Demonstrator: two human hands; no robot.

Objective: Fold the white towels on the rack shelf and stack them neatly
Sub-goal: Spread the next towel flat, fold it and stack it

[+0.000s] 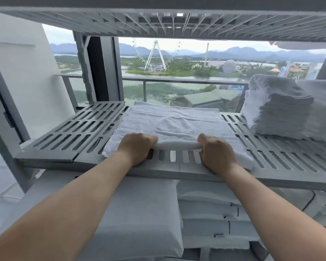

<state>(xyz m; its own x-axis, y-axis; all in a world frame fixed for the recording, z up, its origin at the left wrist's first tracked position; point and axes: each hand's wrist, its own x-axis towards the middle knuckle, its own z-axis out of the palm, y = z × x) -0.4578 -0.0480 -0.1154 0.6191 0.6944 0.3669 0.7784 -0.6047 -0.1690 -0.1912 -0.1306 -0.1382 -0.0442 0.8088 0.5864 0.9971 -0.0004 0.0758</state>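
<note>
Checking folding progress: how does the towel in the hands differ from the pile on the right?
The towel lies spread flat mid-shelf; the pile is many folded towels stacked high. The towel's near edge is gripped by the left hand and right hand; the pile stands untouched at the right end. Both are white and rest on the same grey slatted shelf.

A: Where does the view look from?
B: The person's head, right at the rack, level with the gap between the shelf (pixel 64 132) and the upper shelf (pixel 158 21).
A: Facing?
B: Forward and a little down, across the shelf to the window (pixel 177 59) behind. Wide-angle.
A: How near?
B: Close: the left hand (pixel 137 146) and right hand (pixel 216 151) sit mid-frame at the towel (pixel 169 121), forearms entering from the bottom.
</note>
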